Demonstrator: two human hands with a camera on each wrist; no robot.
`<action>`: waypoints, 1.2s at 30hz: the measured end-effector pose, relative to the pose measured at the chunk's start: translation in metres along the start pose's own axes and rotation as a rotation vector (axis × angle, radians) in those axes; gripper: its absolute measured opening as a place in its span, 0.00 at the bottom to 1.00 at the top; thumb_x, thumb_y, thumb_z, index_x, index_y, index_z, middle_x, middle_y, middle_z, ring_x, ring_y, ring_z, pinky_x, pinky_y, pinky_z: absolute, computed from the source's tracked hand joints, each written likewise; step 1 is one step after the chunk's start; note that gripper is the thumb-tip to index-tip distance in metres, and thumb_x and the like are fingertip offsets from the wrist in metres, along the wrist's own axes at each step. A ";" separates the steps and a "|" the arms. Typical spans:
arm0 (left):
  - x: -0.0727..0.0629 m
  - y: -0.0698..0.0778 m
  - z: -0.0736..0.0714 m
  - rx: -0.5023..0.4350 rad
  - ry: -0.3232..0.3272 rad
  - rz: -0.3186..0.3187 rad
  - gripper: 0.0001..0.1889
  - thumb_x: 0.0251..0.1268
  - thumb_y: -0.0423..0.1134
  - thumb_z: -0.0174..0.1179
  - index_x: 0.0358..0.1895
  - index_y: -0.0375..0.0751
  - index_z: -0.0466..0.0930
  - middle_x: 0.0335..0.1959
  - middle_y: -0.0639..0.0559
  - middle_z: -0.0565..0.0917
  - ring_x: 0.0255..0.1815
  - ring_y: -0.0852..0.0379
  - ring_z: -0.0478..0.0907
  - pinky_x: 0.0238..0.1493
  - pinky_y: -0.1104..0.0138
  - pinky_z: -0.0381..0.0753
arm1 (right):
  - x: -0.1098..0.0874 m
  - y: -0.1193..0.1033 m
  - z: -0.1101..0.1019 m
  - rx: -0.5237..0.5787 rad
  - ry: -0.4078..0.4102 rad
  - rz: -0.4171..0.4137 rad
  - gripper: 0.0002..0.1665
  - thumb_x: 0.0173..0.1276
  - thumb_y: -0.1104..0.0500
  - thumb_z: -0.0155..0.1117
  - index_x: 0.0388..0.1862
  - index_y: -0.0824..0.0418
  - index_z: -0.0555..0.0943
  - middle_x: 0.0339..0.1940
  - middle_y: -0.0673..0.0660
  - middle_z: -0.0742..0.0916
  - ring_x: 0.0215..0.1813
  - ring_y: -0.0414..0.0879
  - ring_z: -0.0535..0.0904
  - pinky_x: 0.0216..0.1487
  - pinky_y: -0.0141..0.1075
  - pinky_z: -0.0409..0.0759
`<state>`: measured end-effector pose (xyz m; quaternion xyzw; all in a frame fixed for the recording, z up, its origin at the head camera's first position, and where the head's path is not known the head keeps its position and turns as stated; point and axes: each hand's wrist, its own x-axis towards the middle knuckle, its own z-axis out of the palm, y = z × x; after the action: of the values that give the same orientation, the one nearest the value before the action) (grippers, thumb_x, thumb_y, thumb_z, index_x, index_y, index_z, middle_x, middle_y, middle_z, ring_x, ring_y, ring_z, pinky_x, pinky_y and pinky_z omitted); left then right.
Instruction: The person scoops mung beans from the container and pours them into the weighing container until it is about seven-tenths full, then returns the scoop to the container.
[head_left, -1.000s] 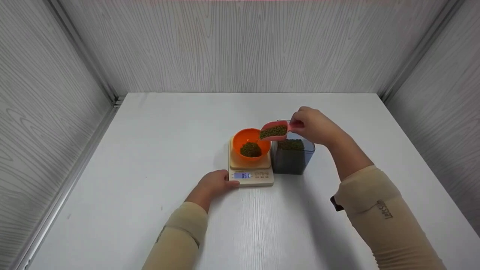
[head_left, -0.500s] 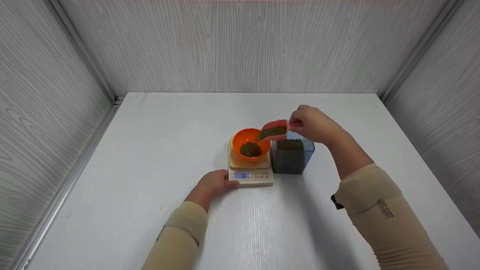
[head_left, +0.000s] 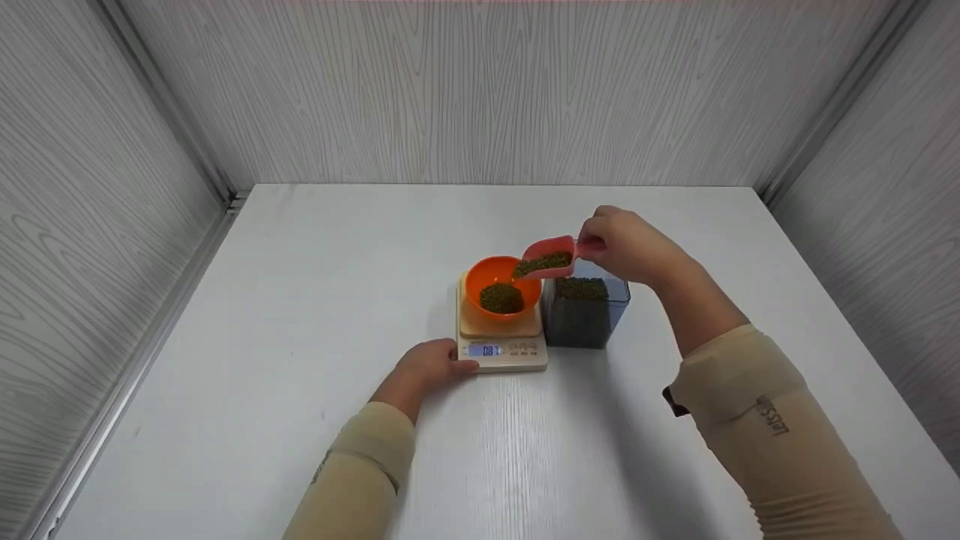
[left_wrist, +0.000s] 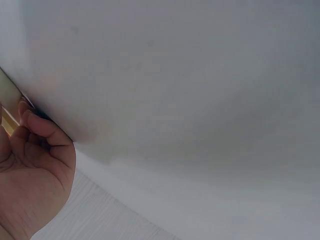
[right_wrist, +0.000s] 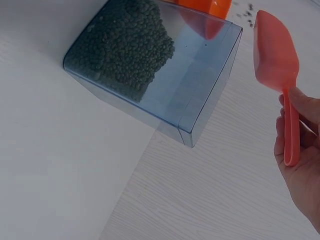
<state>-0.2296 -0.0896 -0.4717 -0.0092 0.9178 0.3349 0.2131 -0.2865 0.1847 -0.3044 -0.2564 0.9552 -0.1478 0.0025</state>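
My right hand (head_left: 628,244) holds a pink scoop (head_left: 550,247) by its handle; the handle lies across the fingers in the right wrist view. Small green beans (head_left: 551,261) fill the scoop, whose lip tilts over the right rim of an orange bowl (head_left: 478,280). A mound of the same beans (head_left: 501,298) lies in the bowl. The bowl sits on a cream kitchen scale (head_left: 517,364) with a lit display (head_left: 485,350) reading about 087. My left hand (head_left: 427,363) grips the scale's front left corner, thumb along the front, fingers at the side.
A clear bluish square container (right_wrist: 205,85), partly filled with beans (right_wrist: 132,47), stands directly right of the scale, below the right hand. Several dark grains (right_wrist: 249,14) show between bowl and scoop. Grey wood-grain panels (head_left: 480,97) border the white table (head_left: 337,247).
The scoop has risen slightly and tipped further left, its beans sliding toward the lip. The display has gone from about 051 to 087. The left hand stays in place.
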 end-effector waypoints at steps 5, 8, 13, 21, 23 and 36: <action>0.000 -0.001 0.001 -0.018 -0.003 -0.011 0.20 0.54 0.57 0.60 0.46 0.50 0.78 0.42 0.54 0.79 0.44 0.53 0.71 0.59 0.56 0.65 | 0.000 -0.005 -0.002 -0.007 -0.009 0.013 0.06 0.62 0.66 0.59 0.37 0.63 0.81 0.34 0.56 0.77 0.36 0.49 0.73 0.41 0.40 0.77; 0.000 -0.001 0.001 -0.025 -0.002 -0.013 0.21 0.54 0.58 0.60 0.46 0.51 0.77 0.43 0.55 0.79 0.45 0.53 0.71 0.60 0.55 0.64 | 0.000 -0.008 -0.003 -0.024 -0.016 0.025 0.06 0.61 0.66 0.59 0.37 0.63 0.81 0.34 0.56 0.77 0.36 0.49 0.72 0.41 0.39 0.77; 0.000 -0.001 0.001 -0.014 0.002 -0.009 0.21 0.54 0.58 0.60 0.46 0.50 0.77 0.43 0.54 0.79 0.45 0.53 0.71 0.59 0.55 0.65 | 0.002 -0.011 -0.004 -0.066 -0.020 0.028 0.06 0.61 0.67 0.60 0.37 0.63 0.81 0.34 0.56 0.77 0.37 0.49 0.72 0.41 0.40 0.77; 0.002 -0.002 0.002 0.042 0.018 0.027 0.21 0.54 0.56 0.60 0.45 0.46 0.77 0.40 0.52 0.79 0.42 0.53 0.71 0.56 0.57 0.67 | 0.003 -0.010 -0.004 -0.134 0.018 -0.033 0.06 0.59 0.68 0.61 0.35 0.64 0.81 0.32 0.57 0.77 0.35 0.50 0.71 0.38 0.40 0.75; 0.002 -0.002 0.001 0.040 0.020 0.025 0.21 0.54 0.56 0.60 0.45 0.46 0.77 0.40 0.52 0.79 0.43 0.53 0.72 0.56 0.57 0.67 | 0.003 -0.012 -0.005 -0.146 0.020 -0.033 0.06 0.58 0.68 0.61 0.35 0.64 0.81 0.32 0.57 0.77 0.35 0.49 0.71 0.38 0.40 0.76; 0.001 0.000 0.002 0.040 0.022 0.006 0.23 0.54 0.57 0.60 0.46 0.45 0.76 0.40 0.52 0.79 0.43 0.52 0.72 0.56 0.56 0.68 | 0.003 -0.022 -0.007 -0.212 -0.004 -0.026 0.07 0.59 0.67 0.61 0.37 0.62 0.81 0.33 0.56 0.77 0.36 0.49 0.70 0.41 0.39 0.77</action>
<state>-0.2299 -0.0884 -0.4730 -0.0059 0.9266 0.3172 0.2021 -0.2788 0.1674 -0.2915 -0.2680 0.9620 -0.0452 -0.0245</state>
